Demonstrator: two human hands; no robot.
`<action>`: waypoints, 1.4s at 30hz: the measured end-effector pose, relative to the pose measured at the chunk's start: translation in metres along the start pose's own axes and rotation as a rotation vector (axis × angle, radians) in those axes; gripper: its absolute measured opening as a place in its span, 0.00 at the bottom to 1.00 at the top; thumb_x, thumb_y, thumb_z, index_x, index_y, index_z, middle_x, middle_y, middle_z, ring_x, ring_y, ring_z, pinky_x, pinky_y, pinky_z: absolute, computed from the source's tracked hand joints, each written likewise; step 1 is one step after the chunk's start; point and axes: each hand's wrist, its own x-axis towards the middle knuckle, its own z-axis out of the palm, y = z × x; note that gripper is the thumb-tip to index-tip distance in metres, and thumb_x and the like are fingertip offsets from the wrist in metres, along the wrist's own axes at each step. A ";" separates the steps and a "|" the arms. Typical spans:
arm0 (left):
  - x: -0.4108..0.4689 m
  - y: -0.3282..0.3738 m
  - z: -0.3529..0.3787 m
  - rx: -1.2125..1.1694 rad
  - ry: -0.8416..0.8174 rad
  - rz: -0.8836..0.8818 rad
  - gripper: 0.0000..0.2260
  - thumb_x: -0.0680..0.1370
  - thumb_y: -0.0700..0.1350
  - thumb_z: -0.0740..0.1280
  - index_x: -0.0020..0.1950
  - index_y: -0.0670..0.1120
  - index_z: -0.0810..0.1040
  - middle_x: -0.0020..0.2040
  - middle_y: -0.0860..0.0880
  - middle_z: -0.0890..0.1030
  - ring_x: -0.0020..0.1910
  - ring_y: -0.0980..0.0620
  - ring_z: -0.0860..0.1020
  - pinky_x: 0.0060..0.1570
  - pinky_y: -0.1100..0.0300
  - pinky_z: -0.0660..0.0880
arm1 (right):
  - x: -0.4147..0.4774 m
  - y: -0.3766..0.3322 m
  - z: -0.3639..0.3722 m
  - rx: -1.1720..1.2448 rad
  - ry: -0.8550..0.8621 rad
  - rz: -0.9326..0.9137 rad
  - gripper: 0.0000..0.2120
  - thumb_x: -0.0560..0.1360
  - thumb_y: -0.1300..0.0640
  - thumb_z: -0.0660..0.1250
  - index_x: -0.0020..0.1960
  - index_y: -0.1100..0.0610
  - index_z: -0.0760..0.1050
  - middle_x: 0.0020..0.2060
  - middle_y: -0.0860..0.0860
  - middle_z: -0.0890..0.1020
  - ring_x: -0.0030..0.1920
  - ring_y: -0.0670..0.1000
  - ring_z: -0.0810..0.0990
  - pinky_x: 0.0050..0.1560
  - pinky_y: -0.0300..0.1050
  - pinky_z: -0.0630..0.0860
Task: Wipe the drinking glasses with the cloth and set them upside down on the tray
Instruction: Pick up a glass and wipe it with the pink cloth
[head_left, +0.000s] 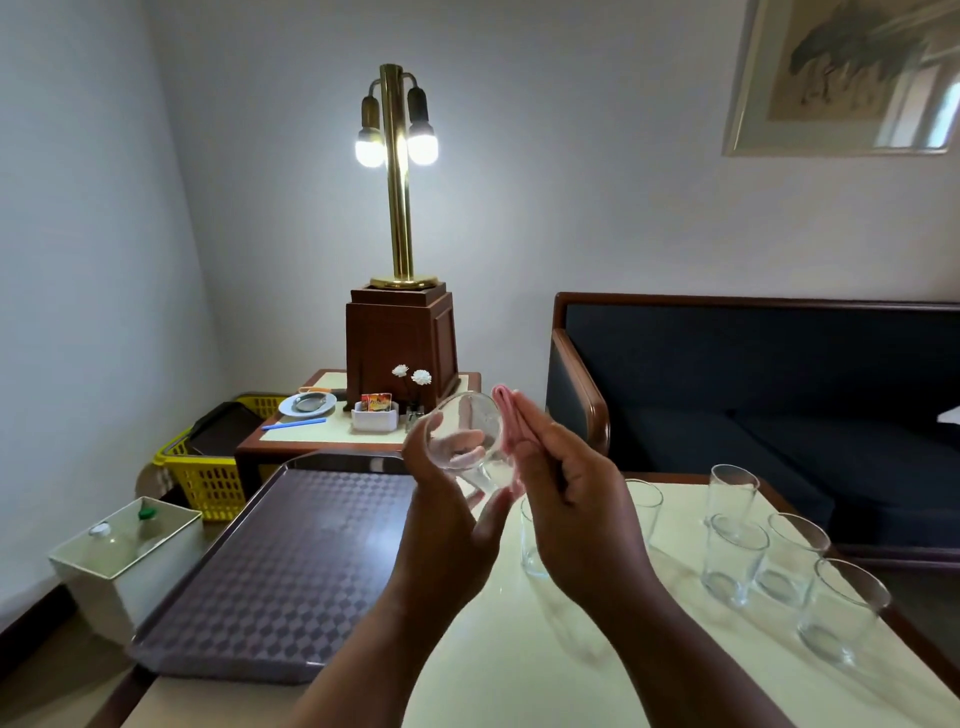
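Cream surface, wiping step in hand.
Left hand gripped the tilted glass, right hand pinched the cloth against it; next, probably, upending onto the tray.

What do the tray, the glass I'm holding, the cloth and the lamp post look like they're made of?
Tray: likely moulded plastic, brown, with a checkered textured face and glossy raised rim. Held glass: clear smooth glass, see-through with bright highlights. Cloth: soft pink fabric, folded; weave too small to tell. Lamp post: probably polished brass or brass-plated metal, given its mirror-like yellow shine.
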 end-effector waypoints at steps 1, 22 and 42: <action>0.001 0.001 0.001 -0.013 -0.009 -0.005 0.40 0.72 0.47 0.74 0.72 0.52 0.49 0.66 0.47 0.72 0.59 0.57 0.77 0.53 0.78 0.71 | 0.003 0.002 -0.003 -0.004 -0.011 0.007 0.19 0.82 0.53 0.59 0.72 0.40 0.68 0.61 0.26 0.71 0.57 0.25 0.72 0.47 0.22 0.71; -0.016 -0.002 0.022 0.056 -0.042 0.028 0.41 0.72 0.45 0.73 0.74 0.58 0.48 0.67 0.52 0.70 0.65 0.62 0.71 0.59 0.64 0.76 | -0.014 0.027 -0.007 0.134 0.121 0.017 0.18 0.83 0.57 0.60 0.68 0.39 0.71 0.59 0.25 0.74 0.64 0.30 0.72 0.59 0.27 0.72; -0.017 -0.004 0.031 0.023 -0.030 -0.040 0.40 0.72 0.44 0.75 0.75 0.51 0.53 0.71 0.46 0.68 0.68 0.52 0.72 0.63 0.59 0.76 | -0.013 0.032 -0.011 0.165 0.117 0.087 0.18 0.82 0.56 0.61 0.68 0.40 0.72 0.56 0.24 0.74 0.63 0.32 0.74 0.58 0.30 0.74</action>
